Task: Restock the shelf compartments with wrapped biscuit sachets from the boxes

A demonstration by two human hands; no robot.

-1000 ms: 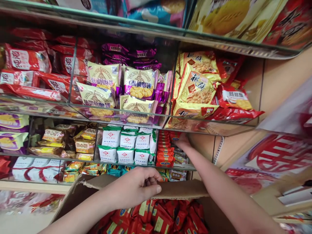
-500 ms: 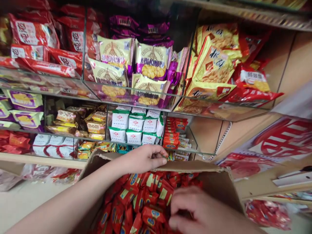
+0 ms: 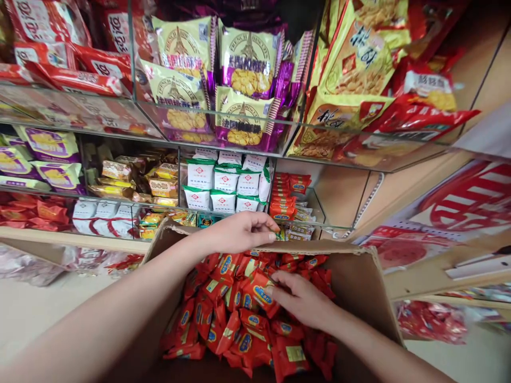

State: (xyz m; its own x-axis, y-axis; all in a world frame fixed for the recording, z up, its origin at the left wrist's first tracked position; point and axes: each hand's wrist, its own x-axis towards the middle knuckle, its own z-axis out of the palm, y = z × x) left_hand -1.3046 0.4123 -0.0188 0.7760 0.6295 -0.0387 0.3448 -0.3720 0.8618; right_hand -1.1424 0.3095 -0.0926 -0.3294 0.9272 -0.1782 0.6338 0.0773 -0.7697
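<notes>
My left hand (image 3: 243,232) hovers at the far edge of an open cardboard box (image 3: 355,287), its fingers curled and the thumb close to the fingertips; what they hold, if anything, I cannot make out. Inside the box lies a heap of small red wrapped snacks (image 3: 243,343) with blue and gold labels. My right hand (image 3: 303,300) reaches into it from the right, fingers and thumb closed on a red snack packet (image 3: 259,292) at the top of the pile. Just beyond my left hand, a shelf compartment holds similar red packets (image 3: 283,207).
Glass-fronted shelves (image 3: 239,122) run across behind the box, filled with French biscuit packs (image 3: 249,58), yellow packs (image 3: 359,58) and white-green packs (image 3: 223,181). A low shelf edge (image 3: 80,238) passes left of the box. Plastic-bagged goods (image 3: 431,319) sit at lower right.
The view has tilted down, so the shelves sit higher and more of the box shows. My right hand has moved up and left over the pile and now grips a packet.
</notes>
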